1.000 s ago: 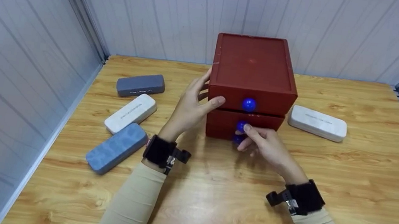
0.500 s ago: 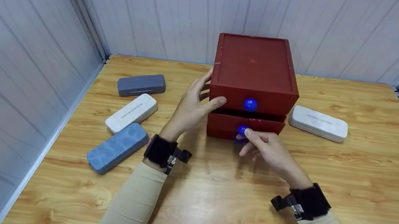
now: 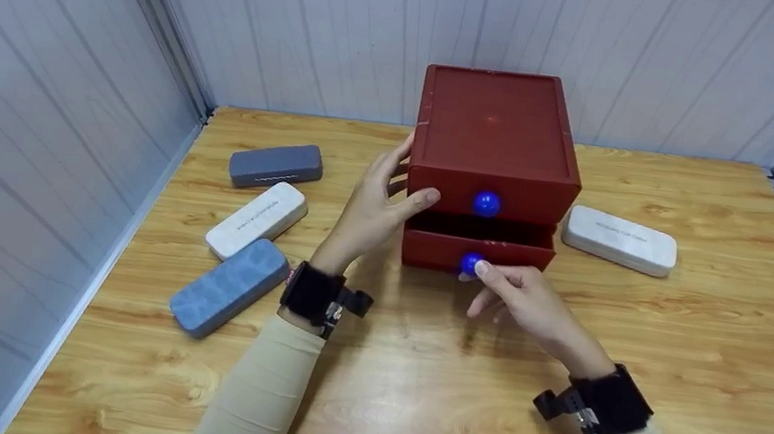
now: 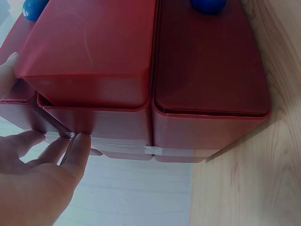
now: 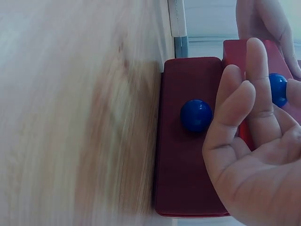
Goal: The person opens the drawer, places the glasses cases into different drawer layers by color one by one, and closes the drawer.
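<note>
A dark red drawer cabinet (image 3: 499, 123) with round blue knobs stands near the back wall. Its middle drawer (image 3: 428, 249) is partly pulled out, showing a dark gap under the top drawer. My right hand (image 3: 533, 309) pinches that drawer's blue knob (image 5: 278, 89) between thumb and finger, other fingers loosely bent. My left hand (image 3: 372, 215) holds the cabinet's left side, thumb on the front corner and fingers along the side wall. In the left wrist view the bottom drawer (image 4: 209, 61) is pushed in. Its knob (image 5: 196, 115) shows beside my right hand in the right wrist view.
Left of the cabinet lie a grey-blue glasses case (image 3: 277, 165), a white one (image 3: 256, 221) and a light blue one (image 3: 231, 287). Another white case (image 3: 618, 240) lies on the right. Panelled walls border the wooden table (image 3: 404, 416).
My right hand has drawn the middle drawer out toward me by its knob, and the gap above it has widened. The left hand stays on the cabinet's side.
</note>
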`<state>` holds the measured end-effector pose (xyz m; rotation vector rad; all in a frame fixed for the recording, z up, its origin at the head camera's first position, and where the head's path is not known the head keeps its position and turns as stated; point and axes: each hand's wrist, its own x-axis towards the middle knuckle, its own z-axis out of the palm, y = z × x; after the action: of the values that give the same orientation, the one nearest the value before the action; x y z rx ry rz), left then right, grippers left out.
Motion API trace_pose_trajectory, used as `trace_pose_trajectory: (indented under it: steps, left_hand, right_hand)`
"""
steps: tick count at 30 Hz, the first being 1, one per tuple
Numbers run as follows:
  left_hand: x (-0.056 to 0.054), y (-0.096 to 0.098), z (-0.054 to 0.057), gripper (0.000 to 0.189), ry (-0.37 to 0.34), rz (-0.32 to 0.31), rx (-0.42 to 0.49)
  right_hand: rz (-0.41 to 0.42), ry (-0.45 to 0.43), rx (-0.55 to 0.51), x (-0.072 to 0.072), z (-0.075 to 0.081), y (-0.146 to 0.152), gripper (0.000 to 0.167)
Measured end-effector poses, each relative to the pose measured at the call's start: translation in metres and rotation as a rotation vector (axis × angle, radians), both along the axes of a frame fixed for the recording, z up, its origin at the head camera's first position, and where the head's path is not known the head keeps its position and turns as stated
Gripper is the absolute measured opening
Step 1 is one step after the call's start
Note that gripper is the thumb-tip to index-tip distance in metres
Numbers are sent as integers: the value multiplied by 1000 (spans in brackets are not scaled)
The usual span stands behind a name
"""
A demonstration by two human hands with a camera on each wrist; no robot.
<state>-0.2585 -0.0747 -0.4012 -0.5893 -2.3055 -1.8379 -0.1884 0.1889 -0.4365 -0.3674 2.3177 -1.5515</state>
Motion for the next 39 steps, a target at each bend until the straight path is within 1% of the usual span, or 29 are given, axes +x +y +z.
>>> trace_pose_trajectory:
  steps: [7, 16, 22, 31, 39]
  left_hand:
    - [0, -1, 0, 86, -1, -5, 7]
    - [-1, -2, -1, 86, 5, -18, 5]
    - [-1, -1, -1, 86, 3, -19, 6]
    - [-1, -2, -2, 87, 0, -18, -5]
    - [-1, -2, -1, 88, -3, -15, -4]
  right_hand:
    - [43, 17, 2, 6, 1, 2, 51]
    - [60, 26, 10, 16, 3, 2, 46]
    - [70, 38, 46, 22, 5, 3, 47]
    - [91, 13, 61, 31, 6, 5, 47]
    - [102, -7, 26, 36, 6, 4, 47]
